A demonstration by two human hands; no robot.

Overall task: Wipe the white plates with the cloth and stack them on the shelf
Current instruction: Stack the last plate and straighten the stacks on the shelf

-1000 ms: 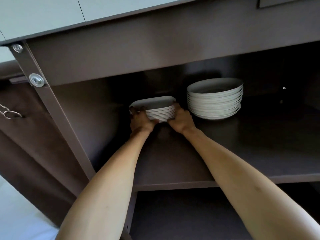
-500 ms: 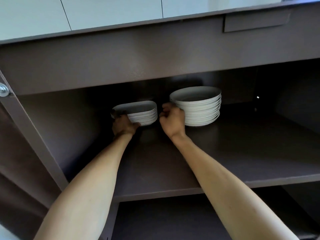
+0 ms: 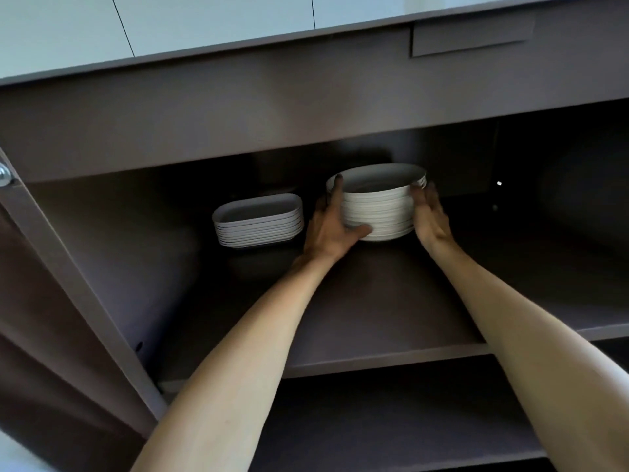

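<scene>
Dark brown shelf; round white plate stack far centre, rectangular dish stack just left. Left hand, right hand, fingers straight, press the round stack's left and right sides.

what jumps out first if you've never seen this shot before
Two bare arms reach into a dark brown shelf, the left hand and right hand pressed against either side of a tall stack of round white plates. Just to its left sits a lower stack of rectangular white dishes, untouched. No cloth is in view.
</scene>
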